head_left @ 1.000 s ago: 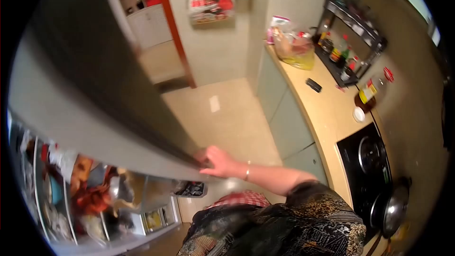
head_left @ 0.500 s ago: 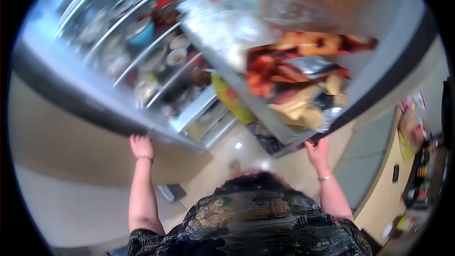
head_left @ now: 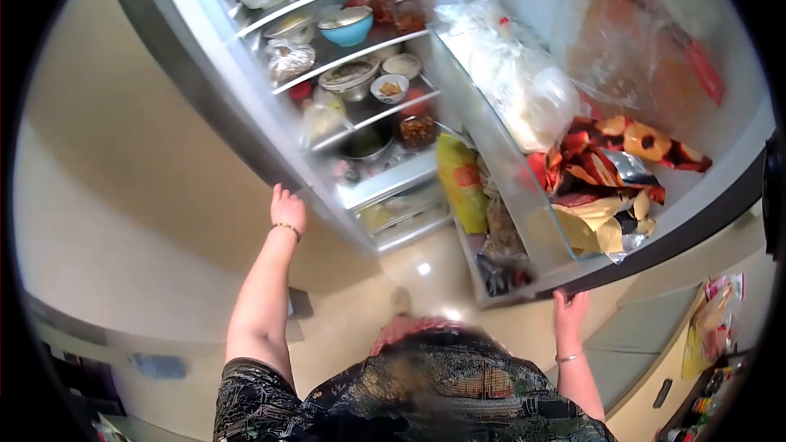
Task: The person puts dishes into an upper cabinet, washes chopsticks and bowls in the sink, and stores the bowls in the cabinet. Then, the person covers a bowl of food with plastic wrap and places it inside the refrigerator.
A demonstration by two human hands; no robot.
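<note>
An open refrigerator fills the upper middle of the view, with bowls and jars on its shelves. A light blue bowl stands on an upper shelf. My right hand has its fingers wrapped on the lower edge of the open refrigerator door. White plastic bags and red and orange packets sit in the door's bin. My left hand is beside the left edge of the refrigerator, fingers loosely apart, holding nothing visible.
A yellow packet and dark bags lie in the lower door bin. At the right, a counter carries a black object, a plastic bag and several bottles. Pale floor shows between the arms.
The view has swung from the door's outer side to the shelves inside. My left hand has come into view beside the refrigerator. My right hand remains at the door's edge, now farther right.
</note>
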